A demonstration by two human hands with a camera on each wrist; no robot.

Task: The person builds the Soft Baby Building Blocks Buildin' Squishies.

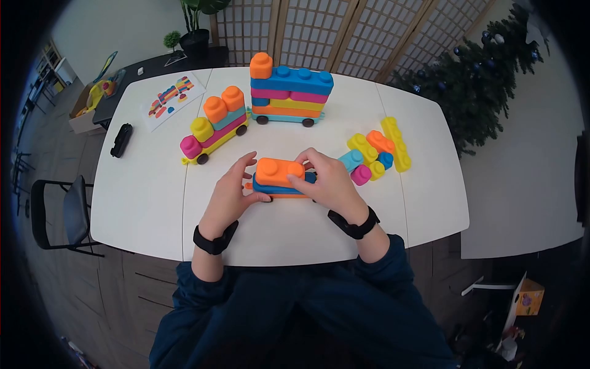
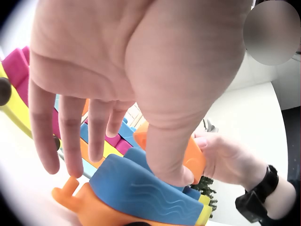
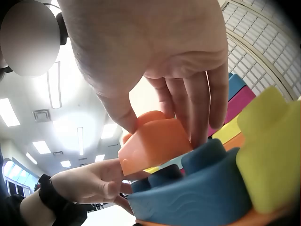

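My right hand [image 1: 335, 187] pinches an orange block [image 1: 279, 172] between thumb and fingers. Tilted, the block sits just over the studs of a blue block [image 3: 197, 190] with wavy lines on its side. That blue block rests on an orange wheeled base [image 2: 96, 207], whose hitch [image 2: 66, 195] sticks out at the left end. Beside the blue block, a yellow block [image 3: 270, 160] stands at the base's right end, hidden by my right hand in the head view. My left hand [image 1: 226, 194] is around the left end, fingers fairly straight, thumb at the blue block's side.
Behind stand a tall wheeled block stack [image 1: 289, 98] and a smaller block car [image 1: 215, 132]. Several loose blocks [image 1: 372, 154] lie to the right. A picture sheet [image 1: 174, 101] and a black case [image 1: 121, 140] lie on the white table [image 1: 147, 203] at left.
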